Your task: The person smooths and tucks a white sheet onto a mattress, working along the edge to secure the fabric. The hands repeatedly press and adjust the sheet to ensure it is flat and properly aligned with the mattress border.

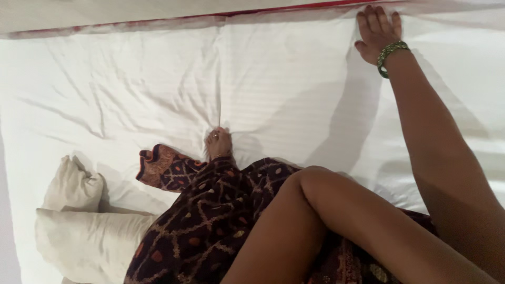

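White bed sheet (158, 84) fills nearly the whole head view, creased in long folds that run toward the centre; a straight seam or fold line drops from the far edge to mid-frame; along the far edge a thin red strip (294, 9) shows where the sheet meets a pale surface beyond.

Right hand (377, 30): arm stretched far across the bed, palm down, fingers together and extended, fingertips at the red-edged border of the sheet; the hand lies flat on the cloth; whether the fingertips pinch any fabric cannot be told; a green beaded bangle (390, 55) sits on the wrist.

Left hand: not visible; the left arm (336, 221) is bent at the elbow low in the frame and its forearm runs out of view toward the bottom right; grip cannot be judged.

Foot (218, 143): rests on the sheet near mid-frame, at the lower end of the seam line; a dark patterned garment (210, 221) with orange and red motifs covers the leg and spreads over the sheet.

Two white pillows (79, 221) lie at the lower left, one behind the other, touching, just beside the garment.
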